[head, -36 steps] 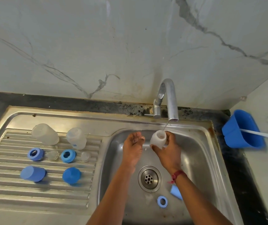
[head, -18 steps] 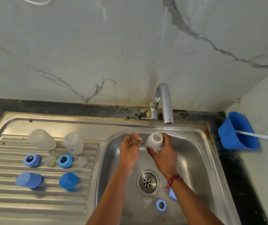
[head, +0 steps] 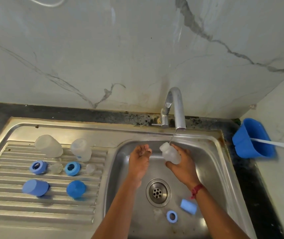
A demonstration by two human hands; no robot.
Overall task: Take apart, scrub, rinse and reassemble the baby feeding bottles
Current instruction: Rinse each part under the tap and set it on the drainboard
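Note:
My right hand (head: pixel 183 163) grips a small clear bottle body (head: pixel 169 153), tilted with its neck up-left under a thin stream from the tap (head: pixel 176 107). My left hand (head: pixel 140 161) hovers beside it over the sink basin (head: pixel 211 169), fingers loosely curled and holding nothing. In the basin near the drain (head: pixel 158 192) lie a blue ring (head: pixel 172 216), a blue cap (head: pixel 188 206) and a clear teat (head: pixel 157 213). On the drainboard (head: pixel 8 209) stand two clear bottles (head: pixel 49 145) (head: pixel 81 149), two blue rings (head: pixel 38 167) (head: pixel 72 168), two clear teats (head: pixel 56 168) (head: pixel 90 168) and two blue caps (head: pixel 35 187) (head: pixel 76 189).
A blue tub (head: pixel 251 139) with a white-handled brush (head: pixel 275 144) sits on the dark counter at the right, against the corner wall. A marble wall rises right behind the sink.
My right hand has tipped the bottle from upright to slanted under the stream. The left hand stays beside it. The view has shifted slightly downward.

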